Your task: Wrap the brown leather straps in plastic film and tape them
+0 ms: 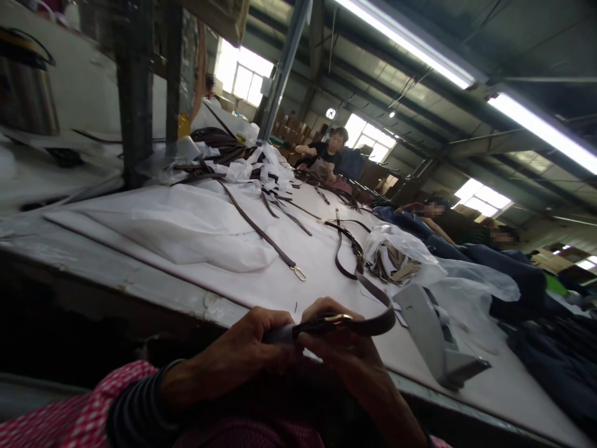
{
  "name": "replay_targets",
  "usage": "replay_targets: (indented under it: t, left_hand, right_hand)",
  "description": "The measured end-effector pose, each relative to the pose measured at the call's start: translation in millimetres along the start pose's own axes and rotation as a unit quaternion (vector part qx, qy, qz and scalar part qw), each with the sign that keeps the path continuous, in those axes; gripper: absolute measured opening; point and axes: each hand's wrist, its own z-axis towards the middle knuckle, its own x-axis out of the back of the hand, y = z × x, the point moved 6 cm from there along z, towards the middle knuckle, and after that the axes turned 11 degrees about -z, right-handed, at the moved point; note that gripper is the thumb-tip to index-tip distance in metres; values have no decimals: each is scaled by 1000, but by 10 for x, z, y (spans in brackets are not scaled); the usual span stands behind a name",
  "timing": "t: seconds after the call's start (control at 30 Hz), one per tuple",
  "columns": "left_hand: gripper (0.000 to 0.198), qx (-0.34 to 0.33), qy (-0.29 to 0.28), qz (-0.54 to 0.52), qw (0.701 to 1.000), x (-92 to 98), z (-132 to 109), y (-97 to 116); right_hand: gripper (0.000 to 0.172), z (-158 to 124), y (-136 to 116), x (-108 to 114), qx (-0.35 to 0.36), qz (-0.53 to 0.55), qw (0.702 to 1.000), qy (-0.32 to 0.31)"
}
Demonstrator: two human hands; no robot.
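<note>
At the table's near edge, my left hand (242,351) is closed on the end of a dark brown leather strap (380,320). My right hand (357,364) is closed on the same strap, close beside the left. A gold-coloured buckle (339,319) shows on the strap above the right fingers. From there the strap loops right and runs back across the white tabletop (261,283). Beyond my hands lies another brown strap (261,235) with a gold-coloured metal loop (299,273) at its near end. My fingertips are partly in shadow.
A grey device (426,339), perhaps a tape dispenser, stands right of my hands. Behind it is a clear plastic bag (396,255) of strips. White sheeting (186,224) and a pile of straps (219,143) lie left. A person (329,152) works across the table.
</note>
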Motion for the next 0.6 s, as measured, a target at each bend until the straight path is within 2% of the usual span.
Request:
replay_targets:
  t: [0.07,0.17,0.27,0.47,0.6]
  left_hand:
    - [12,-11,11,35,999,-1,-10,35]
    - [14,-3,24,60,998,3,-21,27]
    - [18,8,27,63,998,8,15,-42]
    - [25,42,-45,-53,997,-74,151,-177]
    - [25,52,-79,-90,991,-141,180,-162]
  right_hand:
    - [27,-51,25,17,-3,11,1000,-2]
    - [29,-125,51,210,26,22,997,64]
    - [21,-170,41,390,62,30,992,110]
    - [7,-181,-103,430,118,66,989,61]
    - [7,-200,-79,413,109,66,992,25]
